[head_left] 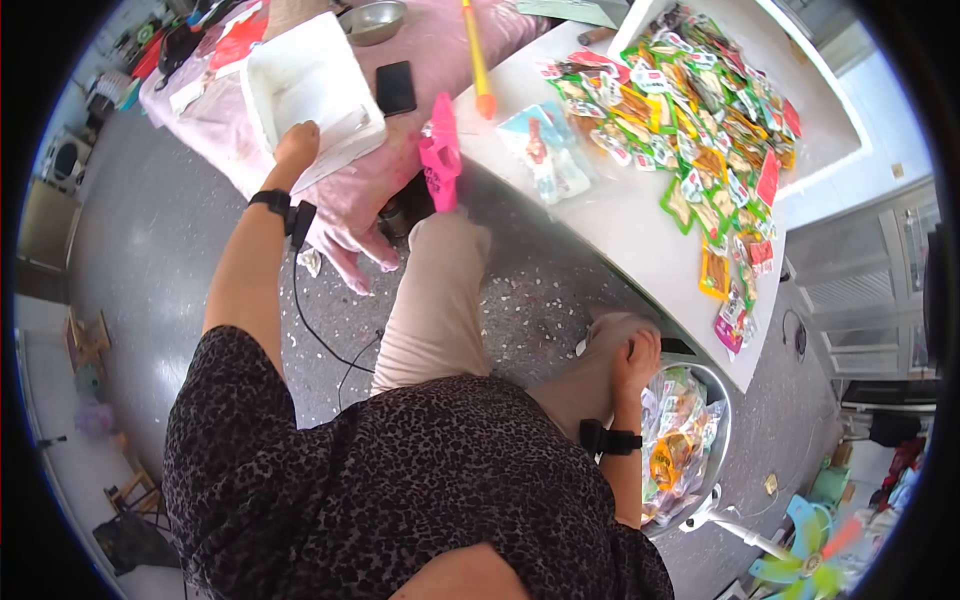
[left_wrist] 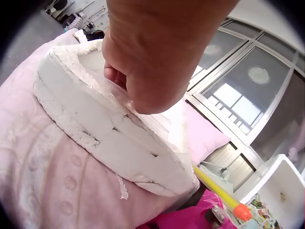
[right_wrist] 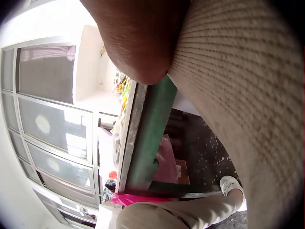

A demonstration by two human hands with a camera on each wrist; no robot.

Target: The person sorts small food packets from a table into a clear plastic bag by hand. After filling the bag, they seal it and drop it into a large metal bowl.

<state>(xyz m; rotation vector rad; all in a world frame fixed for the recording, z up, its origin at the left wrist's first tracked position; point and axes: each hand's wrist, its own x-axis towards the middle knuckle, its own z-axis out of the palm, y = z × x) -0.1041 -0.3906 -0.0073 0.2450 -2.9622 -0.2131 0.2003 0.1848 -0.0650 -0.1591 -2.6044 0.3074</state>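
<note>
My left hand (head_left: 297, 148) reaches over the near side of a white foam box (head_left: 262, 100), its fingers curled just inside the rim. Clear plastic film (head_left: 345, 128) lies in the box beside the fingers, and they appear to pinch its edge. From the left wrist view, the hand (left_wrist: 152, 57) hides most of the box's inside, and the foam wall (left_wrist: 109, 138) looks rough and cracked. My right hand (head_left: 636, 362) rests on the right knee with relaxed fingers, holding nothing. Next to it is a metal basin (head_left: 722, 385) of small packets.
Many small snack packets (head_left: 690, 110) spread over the white table (head_left: 640, 235), beside a clear bag (head_left: 545, 150). A phone (head_left: 395, 88), a metal bowl (head_left: 373, 22) and a pink bag (head_left: 440, 155) are near the foam box. A fan (head_left: 808, 562) stands at the lower right.
</note>
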